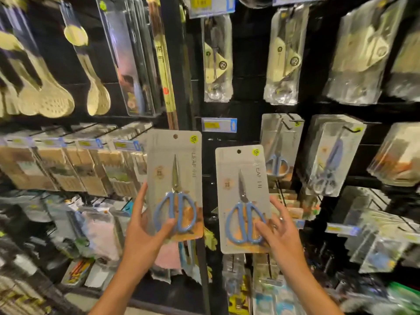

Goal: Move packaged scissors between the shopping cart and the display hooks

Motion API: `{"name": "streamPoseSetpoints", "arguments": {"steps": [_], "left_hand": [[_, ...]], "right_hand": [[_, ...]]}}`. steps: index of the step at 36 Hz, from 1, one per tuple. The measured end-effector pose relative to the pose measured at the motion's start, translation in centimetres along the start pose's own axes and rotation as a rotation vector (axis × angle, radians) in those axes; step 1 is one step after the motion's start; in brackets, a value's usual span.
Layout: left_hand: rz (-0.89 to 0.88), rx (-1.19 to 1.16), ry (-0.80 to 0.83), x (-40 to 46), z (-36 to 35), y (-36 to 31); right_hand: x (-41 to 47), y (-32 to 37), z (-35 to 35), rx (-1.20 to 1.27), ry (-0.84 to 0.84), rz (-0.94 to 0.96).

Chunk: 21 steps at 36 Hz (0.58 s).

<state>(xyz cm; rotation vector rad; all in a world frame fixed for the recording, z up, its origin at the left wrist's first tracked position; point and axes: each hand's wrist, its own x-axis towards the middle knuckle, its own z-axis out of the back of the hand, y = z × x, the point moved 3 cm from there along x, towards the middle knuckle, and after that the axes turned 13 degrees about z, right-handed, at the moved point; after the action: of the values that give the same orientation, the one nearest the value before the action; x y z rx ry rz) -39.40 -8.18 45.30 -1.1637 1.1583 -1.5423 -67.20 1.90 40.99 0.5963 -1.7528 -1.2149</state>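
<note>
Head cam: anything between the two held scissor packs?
No object. Between the left pack and the right pack the head view shows only a gap, with the dark display panel behind; a price tag sits above.

Two grey card packs, left one [174, 178] and right one [242, 198], each showing blue-handled scissors over an orange patch, with a yellow round sticker [193, 139] up top; black display wall [245, 87], yellow-and-blue price tag [218, 125].

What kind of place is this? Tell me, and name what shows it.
Most likely a shop's kitchenware aisle. Packaged scissors hang on a display hook, a yellow price tag sits on the black wall, and wooden spoons hang at upper left.
</note>
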Motion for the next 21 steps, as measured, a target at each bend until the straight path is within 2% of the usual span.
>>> {"name": "streamPoseSetpoints", "arguments": {"steps": [21], "left_hand": [[-0.019,-0.144,0.069,8.3,2.1,3.4]], "right_hand": [[4.3,-5.0,-4.6,-0.069,-0.116,0.008]]}}
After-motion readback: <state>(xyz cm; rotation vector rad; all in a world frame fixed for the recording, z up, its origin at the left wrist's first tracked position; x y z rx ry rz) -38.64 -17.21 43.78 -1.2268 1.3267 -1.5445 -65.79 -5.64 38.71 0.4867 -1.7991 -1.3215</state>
